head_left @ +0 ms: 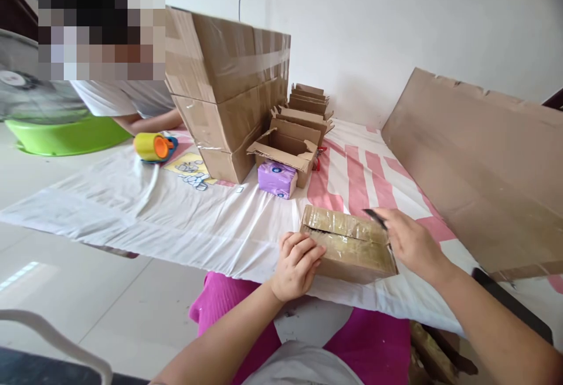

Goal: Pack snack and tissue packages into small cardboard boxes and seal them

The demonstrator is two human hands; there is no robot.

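Observation:
A small taped cardboard box (347, 243) lies near the front edge of the table (132, 209). My left hand (297, 265) rests curled against the box's left front corner, holding it still. My right hand (407, 238) is at the box's right end and grips a thin dark tool (375, 217), blade or pen I cannot tell, pointing over the box top. A purple packet (277, 178) lies beyond the box, in front of an open small carton (285, 149).
Two big taped cartons (229, 86) are stacked at the back, with several small open boxes (308, 106) behind. A yellow tape dispenser (152, 146) lies left. A cardboard sheet (479, 162) leans at right. Another person's arm (149, 121) rests at the far left beside a green basin (65, 136).

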